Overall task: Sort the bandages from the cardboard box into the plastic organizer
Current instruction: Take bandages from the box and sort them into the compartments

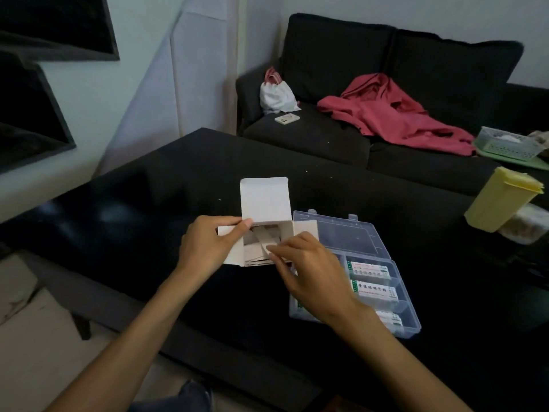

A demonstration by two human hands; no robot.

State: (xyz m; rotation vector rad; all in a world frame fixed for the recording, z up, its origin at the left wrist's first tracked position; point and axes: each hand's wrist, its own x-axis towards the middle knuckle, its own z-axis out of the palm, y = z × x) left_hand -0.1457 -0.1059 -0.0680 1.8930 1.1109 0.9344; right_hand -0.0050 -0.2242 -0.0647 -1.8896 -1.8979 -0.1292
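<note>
Head view: we look down over our two forearms at a dark table (pixel 124 209), its near and right edges cut off.
Sofa: a black sofa (pixel 386 72) stands behind, with a red garment (pixel 395 114) on it; its right end runs out of frame.
Plastic organizer: the clear plastic organizer (pixel 368 242) lies open just right of the box; our right hand and wrist hide its left compartments.
Cardboard box: the white cardboard box (pixel 264 203) stands open on the table, flaps up; its near wall is partly hidden by both hands.
Left hand: our left hand (pixel 208 245) grips the box's left side, thumb on the rim.
Right hand: our right hand (pixel 309 269) pinches a bandage at the box mouth.
Bandages: pale bandages (pixel 261 236) sit jumbled inside, too dim to count; printed packets (pixel 375 289) fill the organizer's right compartments, their text unreadable.
</note>
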